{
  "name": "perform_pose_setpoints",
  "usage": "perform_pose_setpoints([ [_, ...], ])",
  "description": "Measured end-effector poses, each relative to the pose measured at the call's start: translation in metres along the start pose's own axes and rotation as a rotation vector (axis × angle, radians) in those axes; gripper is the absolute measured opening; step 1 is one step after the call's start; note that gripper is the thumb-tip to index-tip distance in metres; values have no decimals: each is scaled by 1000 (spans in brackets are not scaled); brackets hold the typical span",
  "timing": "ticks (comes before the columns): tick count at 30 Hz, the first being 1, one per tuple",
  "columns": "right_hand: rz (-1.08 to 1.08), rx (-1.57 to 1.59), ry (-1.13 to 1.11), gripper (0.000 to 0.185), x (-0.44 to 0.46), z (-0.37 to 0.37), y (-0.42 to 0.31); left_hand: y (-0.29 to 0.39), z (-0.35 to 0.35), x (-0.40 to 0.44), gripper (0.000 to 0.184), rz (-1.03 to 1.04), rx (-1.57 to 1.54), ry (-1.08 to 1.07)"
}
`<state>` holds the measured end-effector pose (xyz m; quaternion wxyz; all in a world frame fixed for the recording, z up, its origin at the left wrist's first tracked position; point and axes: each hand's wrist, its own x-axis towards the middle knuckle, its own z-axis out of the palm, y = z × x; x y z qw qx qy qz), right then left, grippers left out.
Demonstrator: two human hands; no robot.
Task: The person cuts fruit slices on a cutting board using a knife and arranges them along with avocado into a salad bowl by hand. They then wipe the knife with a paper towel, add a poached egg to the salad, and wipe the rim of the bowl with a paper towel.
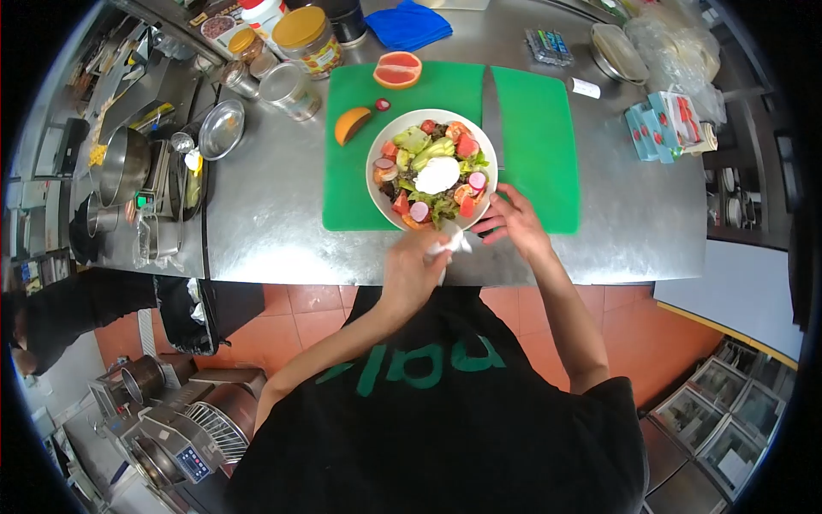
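Note:
A white bowl of salad stands on a green cutting board. On the salad lie a white dollop, avocado slices, radish slices and red cubes. My left hand is closed on a white cloth or paper at the bowl's near rim. At the bowl's lower right rim is my right hand, its fingers apart and holding nothing. Behind the bowl's right side lies a knife. A grapefruit half, an orange piece and a small radish piece rest on the board.
Jars and a metal bowl stand at the left. A blue cloth lies at the back. Blue boxes, plastic bags and a small paper roll are at the right. Another person's dark sleeve shows at far left.

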<state>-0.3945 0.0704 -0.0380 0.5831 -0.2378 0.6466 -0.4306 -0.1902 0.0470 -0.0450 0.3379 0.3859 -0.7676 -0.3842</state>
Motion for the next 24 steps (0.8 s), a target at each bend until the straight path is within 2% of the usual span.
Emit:
perform_pose_setpoints([
  [1, -16, -19, 26, 47, -4, -2, -3, 17, -7, 14, 20, 77, 163, 3],
  [2, -32, -39, 52, 47, -6, -5, -4, 31, -11, 34, 18, 325, 248, 90],
  [5, -71, -20, 57, 42, -10, -21, 10, 22, 26, 44, 13, 319, 336, -86],
  [10, -96, 28, 26, 33, -28, -32, 29, 9, 61, 43, 8, 255, 511, -216],
  [16, -101, 98, 61, 26, -44, -37, 47, 12, 47, 39, 11, 183, 409, -96],
  [22, -97, 51, -11, 23, -35, -33, 53, 8, 48, 39, 11, 219, 450, -144],
  [24, -95, 19, -26, 22, -31, -33, 49, 6, 45, 40, 19, 90, 543, -272],
])
